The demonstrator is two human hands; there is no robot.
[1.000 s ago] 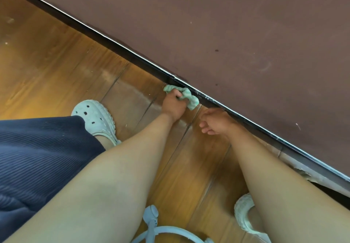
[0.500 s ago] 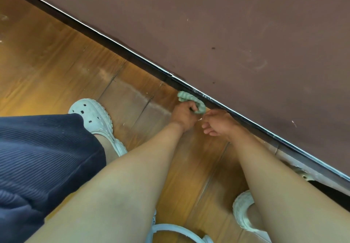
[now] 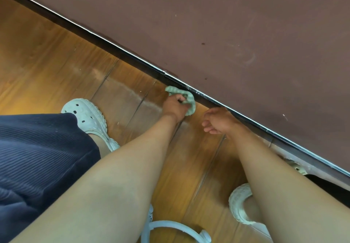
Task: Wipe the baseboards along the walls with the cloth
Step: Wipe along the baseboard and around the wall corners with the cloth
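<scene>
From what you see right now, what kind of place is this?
Probably a room in a home: a wooden plank floor, a dark baseboard under a brown wall, and the left hand holding a green cloth at it.

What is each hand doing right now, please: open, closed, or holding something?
Left hand: closed, its grip round the green cloth, against the baseboard.
Right hand: open, fingers loosely curled, holding nothing.

A home interior — wood plank floor [image 3: 56,57], dark baseboard [image 3: 117,48], brown wall [image 3: 227,25].
</scene>
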